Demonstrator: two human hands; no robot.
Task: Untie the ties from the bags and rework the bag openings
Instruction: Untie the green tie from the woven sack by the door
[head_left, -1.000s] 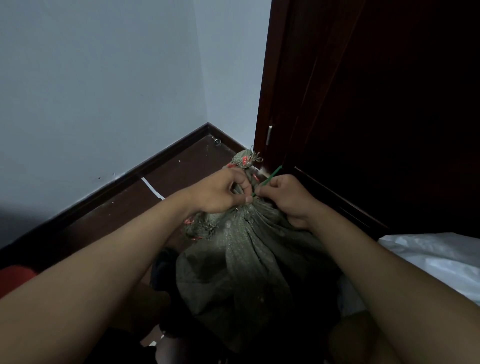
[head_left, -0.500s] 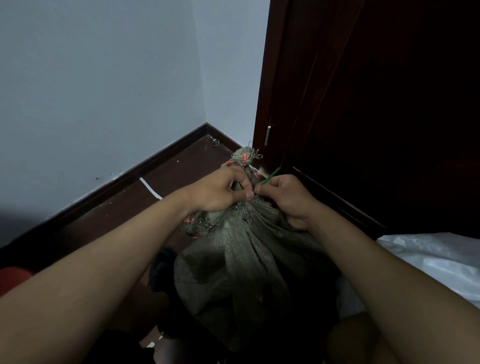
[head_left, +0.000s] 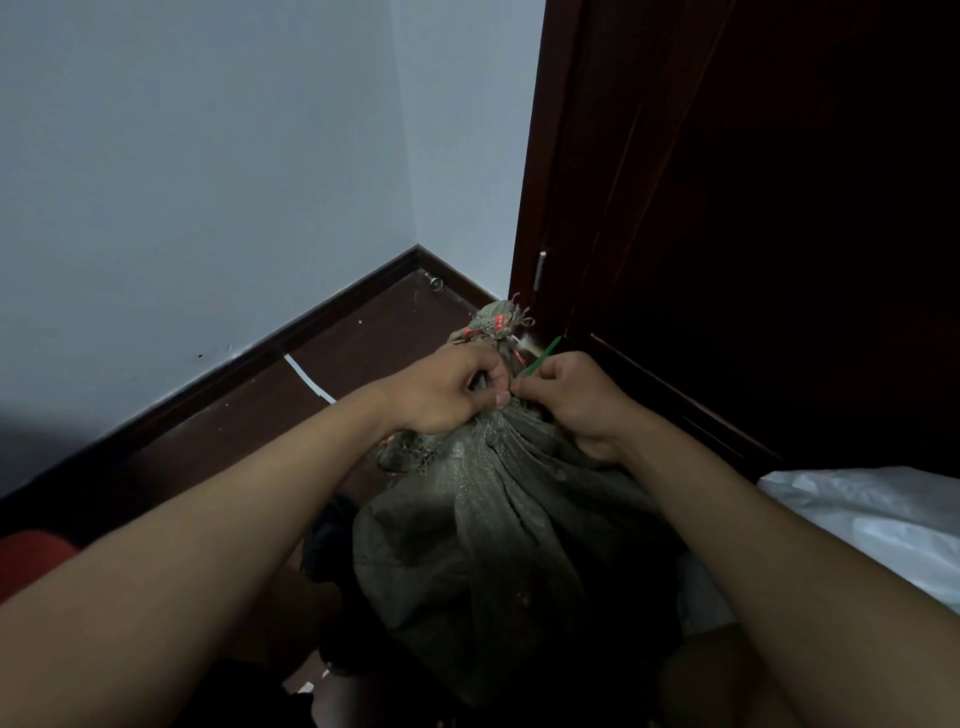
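A grey-green woven sack (head_left: 498, 530) stands on the floor between my arms, its neck gathered tight. The frayed top of the sack (head_left: 496, 325), with red marks on it, sticks up behind my hands. A thin green tie (head_left: 543, 356) pokes out above my right hand. My left hand (head_left: 452, 392) grips the bunched neck with curled fingers, its thumb tip at the knot. My right hand (head_left: 566, 400) pinches the green tie at the neck, touching the left hand. The knot itself is hidden between the fingers.
A dark wooden door (head_left: 753, 208) and its frame stand close on the right. Pale walls meet in a corner with a dark skirting board (head_left: 332, 317). A white plastic bag (head_left: 872, 519) lies at the right. A white strip (head_left: 309, 379) lies on the brown floor. Something red (head_left: 28, 558) sits at the left edge.
The hands have stayed at the sack's neck, fingers shifting slightly on the tie. The green end now sticks out a little shorter above my right hand.
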